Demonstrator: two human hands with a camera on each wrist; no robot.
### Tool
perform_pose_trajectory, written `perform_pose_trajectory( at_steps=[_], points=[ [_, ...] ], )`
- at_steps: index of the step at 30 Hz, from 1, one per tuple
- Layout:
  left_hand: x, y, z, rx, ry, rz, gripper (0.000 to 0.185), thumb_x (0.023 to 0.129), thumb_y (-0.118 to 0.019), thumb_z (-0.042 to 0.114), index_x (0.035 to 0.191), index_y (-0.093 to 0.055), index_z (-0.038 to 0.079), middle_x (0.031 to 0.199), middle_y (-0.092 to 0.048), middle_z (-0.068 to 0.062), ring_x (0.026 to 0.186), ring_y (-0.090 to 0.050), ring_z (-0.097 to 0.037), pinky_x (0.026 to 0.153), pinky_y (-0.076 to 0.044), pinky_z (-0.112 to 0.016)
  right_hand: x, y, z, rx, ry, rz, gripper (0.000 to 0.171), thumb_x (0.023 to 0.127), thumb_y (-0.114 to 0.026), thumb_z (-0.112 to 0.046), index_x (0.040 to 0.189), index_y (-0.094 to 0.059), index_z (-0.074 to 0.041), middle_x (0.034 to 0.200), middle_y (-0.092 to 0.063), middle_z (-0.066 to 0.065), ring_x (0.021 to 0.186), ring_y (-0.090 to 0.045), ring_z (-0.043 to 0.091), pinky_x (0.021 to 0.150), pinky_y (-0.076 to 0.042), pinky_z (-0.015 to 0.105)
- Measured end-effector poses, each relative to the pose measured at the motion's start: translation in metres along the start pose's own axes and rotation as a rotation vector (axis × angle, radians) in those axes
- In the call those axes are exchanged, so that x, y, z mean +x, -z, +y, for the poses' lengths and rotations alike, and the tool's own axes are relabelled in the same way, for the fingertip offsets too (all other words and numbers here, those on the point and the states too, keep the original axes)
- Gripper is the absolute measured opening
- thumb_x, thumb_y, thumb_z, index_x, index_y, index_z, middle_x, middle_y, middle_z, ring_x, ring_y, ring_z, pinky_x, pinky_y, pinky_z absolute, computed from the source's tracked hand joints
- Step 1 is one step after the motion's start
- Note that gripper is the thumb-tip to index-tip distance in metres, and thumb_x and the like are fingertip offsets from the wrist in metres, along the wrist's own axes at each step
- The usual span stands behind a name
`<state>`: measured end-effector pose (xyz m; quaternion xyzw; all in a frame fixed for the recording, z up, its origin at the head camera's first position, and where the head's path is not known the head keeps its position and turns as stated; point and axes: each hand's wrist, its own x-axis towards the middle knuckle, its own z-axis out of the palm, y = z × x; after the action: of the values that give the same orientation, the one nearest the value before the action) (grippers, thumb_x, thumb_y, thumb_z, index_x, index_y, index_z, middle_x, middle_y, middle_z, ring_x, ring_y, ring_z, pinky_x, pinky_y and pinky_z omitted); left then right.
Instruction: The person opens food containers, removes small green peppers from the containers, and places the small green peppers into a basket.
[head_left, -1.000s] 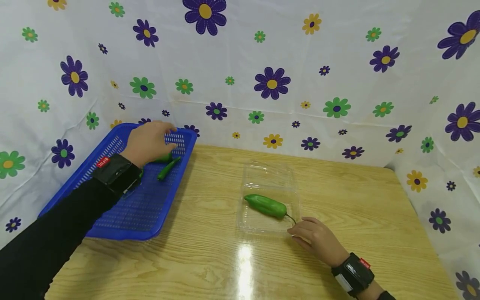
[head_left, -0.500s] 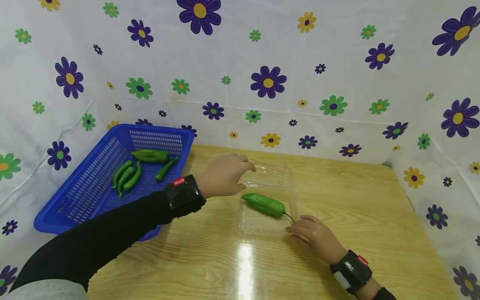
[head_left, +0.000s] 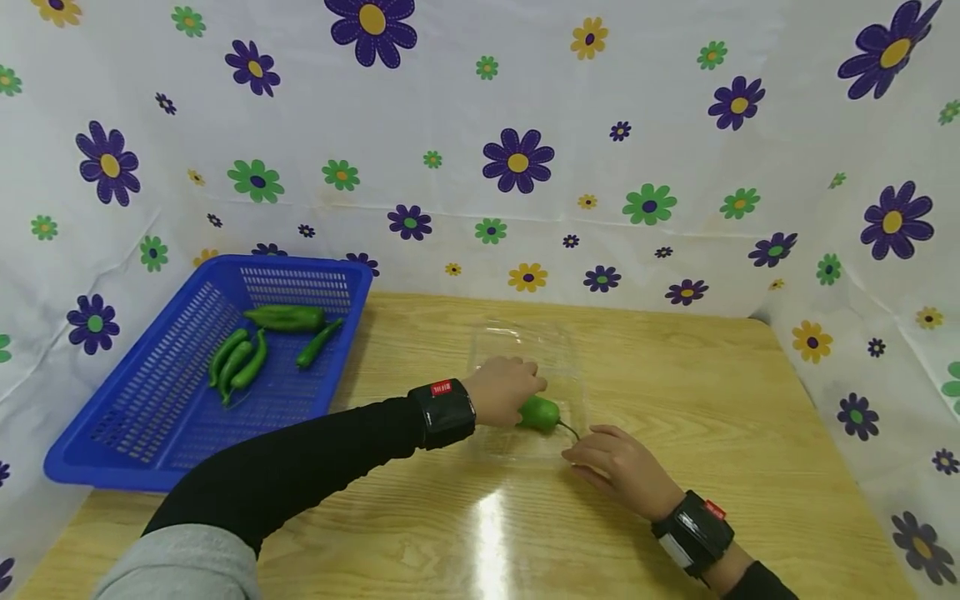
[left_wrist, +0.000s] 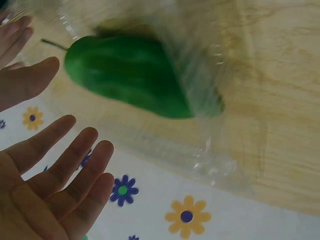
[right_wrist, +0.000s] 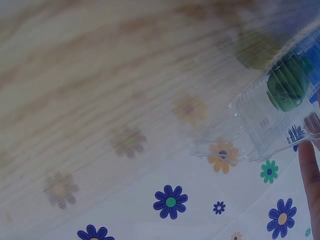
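A fat green pepper (head_left: pixel 543 414) lies in a clear plastic container (head_left: pixel 525 337) in the middle of the wooden table. My left hand (head_left: pixel 510 387) hovers over the pepper's left end and hides it. In the left wrist view the left hand's fingers (left_wrist: pixel 75 160) are straight and spread, just short of the pepper (left_wrist: pixel 130 75). My right hand (head_left: pixel 607 458) rests with relaxed fingers at the container's near right corner, next to the pepper's stem. The right wrist view shows one straight finger (right_wrist: pixel 311 175) beside the container (right_wrist: pixel 260 135) and the pepper (right_wrist: pixel 287 85).
A blue mesh basket (head_left: pixel 300 267) stands at the left against the flowered cloth wall, with a dark pepper (head_left: pixel 285 317) and several slim green peppers (head_left: pixel 240 362) in it. Flowered cloth closes the back and both sides. Bare wood shows at the front and right.
My left hand left the basket, crossed to the right and came down over the pepper in the container. The right hand stayed at the container's corner.
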<state>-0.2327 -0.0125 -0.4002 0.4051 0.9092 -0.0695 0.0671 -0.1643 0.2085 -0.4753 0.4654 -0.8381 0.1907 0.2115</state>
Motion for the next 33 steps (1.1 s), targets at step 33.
perform_pose_trajectory(
  at_steps=[33],
  points=[
    [0.024,-0.056,0.000,-0.060,-0.051,-0.049,0.046,0.079,-0.076,0.024,0.121,-0.057,0.016,0.110,-0.060,-0.004,0.094,-0.061,-0.020,0.079,-0.050,-0.030,-0.001,-0.001,0.002,0.010,-0.025,-0.027,0.028,0.066,-0.082,-0.008,0.091,-0.073,-0.011,0.084,-0.070,-0.006,0.079,-0.065,0.008,0.087,-0.051,0.039]
  ],
)
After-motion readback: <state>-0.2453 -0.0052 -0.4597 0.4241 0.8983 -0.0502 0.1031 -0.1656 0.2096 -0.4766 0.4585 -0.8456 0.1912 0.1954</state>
